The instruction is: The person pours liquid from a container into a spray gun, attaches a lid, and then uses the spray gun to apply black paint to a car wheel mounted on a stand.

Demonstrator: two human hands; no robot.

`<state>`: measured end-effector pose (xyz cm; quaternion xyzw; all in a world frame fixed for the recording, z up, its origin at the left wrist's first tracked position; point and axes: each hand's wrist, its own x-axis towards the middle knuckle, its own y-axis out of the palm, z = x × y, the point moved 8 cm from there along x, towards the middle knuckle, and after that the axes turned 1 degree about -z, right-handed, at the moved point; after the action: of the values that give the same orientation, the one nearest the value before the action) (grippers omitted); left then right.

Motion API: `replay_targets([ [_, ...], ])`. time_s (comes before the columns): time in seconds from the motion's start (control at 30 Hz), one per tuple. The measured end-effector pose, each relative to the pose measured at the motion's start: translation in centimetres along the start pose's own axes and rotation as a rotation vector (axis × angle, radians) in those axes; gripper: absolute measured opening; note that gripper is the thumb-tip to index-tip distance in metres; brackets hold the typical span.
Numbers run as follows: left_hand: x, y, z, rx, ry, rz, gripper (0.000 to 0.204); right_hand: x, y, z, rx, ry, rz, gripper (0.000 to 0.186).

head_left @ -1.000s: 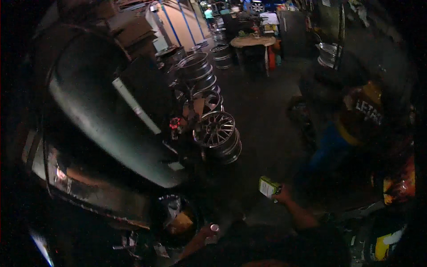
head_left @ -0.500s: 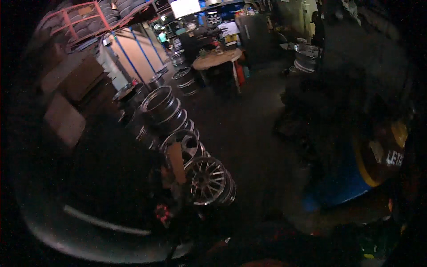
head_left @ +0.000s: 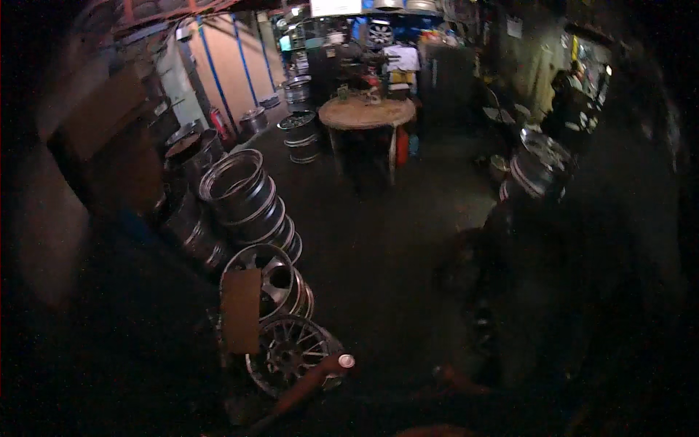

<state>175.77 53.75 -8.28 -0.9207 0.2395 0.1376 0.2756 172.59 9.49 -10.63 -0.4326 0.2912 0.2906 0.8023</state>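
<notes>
right fingers (head_left: 440,372) blurred in shadow, pale round-topped thing (head_left: 346,360) in left fingers (head_left: 333,363) too small for naming

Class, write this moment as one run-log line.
left hand: holds round-topped object; right hand: grip unclear; beyond: multi-spoke wheel rim, round table

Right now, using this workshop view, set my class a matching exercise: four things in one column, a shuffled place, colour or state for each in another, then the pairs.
1. left hand
2. wooden table
3. cardboard piece
4. upright panel

A. tan with blue stripes
B. round-topped, standing on legs
C. holding a pale-topped thing
D. brown, overlapping wheel rims

Pairs: 1-C; 2-B; 3-D; 4-A
</notes>
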Motion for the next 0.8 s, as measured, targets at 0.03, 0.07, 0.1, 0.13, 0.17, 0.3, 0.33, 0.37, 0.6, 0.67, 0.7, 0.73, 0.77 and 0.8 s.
replay_targets([
  [0.03, 2.5, -1.4, -0.6, -0.001, 0.034, -0.072, 0.065, 2.5, -4.0, 2.1, -0.05, -0.045, -0.048, 0.084],
  [0.07, 3.7, -2.6, -1.1, -0.107, -0.067, -0.112, 0.064, 4.8, -8.2, 4.2, -0.119, -0.056, -0.094, 0.084],
  [0.1, 5.1, -4.0, -2.8, -0.184, -0.158, -0.123, 0.063, 6.9, -12.7, 5.5, -0.151, -0.045, -0.193, 0.084],
  [0.13, 5.6, -5.3, -2.4, -0.206, -0.167, -0.142, 0.063, 9.3, -17.6, 9.3, -0.166, -0.063, -0.297, 0.083],
  [0.17, 5.7, -7.9, -0.7, -0.227, -0.116, -0.319, 0.064, 10.8, -22.4, 14.3, -0.108, -0.125, -0.398, 0.077],
  [0.3, 9.8, -17.1, -3.7, -0.264, -0.105, -0.584, 0.071, 14.7, -43.0, 24.1, 0.296, -0.718, -0.676, 0.067],
  [0.33, 11.0, -18.8, -2.7, -0.269, -0.116, -0.605, 0.071, 17.2, -46.7, 25.7, 0.456, -0.718, -0.613, 0.064],
  [0.37, 12.0, -20.3, 0.5, -0.254, -0.242, -0.665, 0.073, 19.4, -50.5, 27.2, 0.62, -0.709, -0.554, 0.061],
  [0.6, 28.9, -36.7, 1.3, -0.368, -0.317, -0.505, 0.08, 32.3, -62.6, 34.0, 1.621, -0.802, -0.326, 0.051],
  [0.67, 34.8, -41.0, 3.5, -0.268, -0.232, -0.529, 0.081, 34.3, -63.0, 39.1, 1.681, -0.806, -0.448, 0.051],
  [0.7, 37.8, -43.3, 5.0, -0.201, -0.136, -0.591, 0.081, 35.2, -63.6, 41.0, 1.726, -0.829, -0.503, 0.05],
  [0.73, 42.0, -45.6, 1.2, -0.17, -0.129, -0.471, 0.081, 37.6, -63.1, 37.6, 1.621, -0.851, -0.564, 0.049],
  [0.77, 45.5, -48.8, -5.0, -0.116, -0.11, -0.333, 0.082, 41.0, -61.3, 31.8, 1.528, -0.867, -0.643, 0.048],
  [0.8, 46.5, -52.3, -10.9, -0.085, -0.125, -0.244, 0.082, 44.7, -58.6, 29.1, 1.524, -0.817, -0.626, 0.055],
])
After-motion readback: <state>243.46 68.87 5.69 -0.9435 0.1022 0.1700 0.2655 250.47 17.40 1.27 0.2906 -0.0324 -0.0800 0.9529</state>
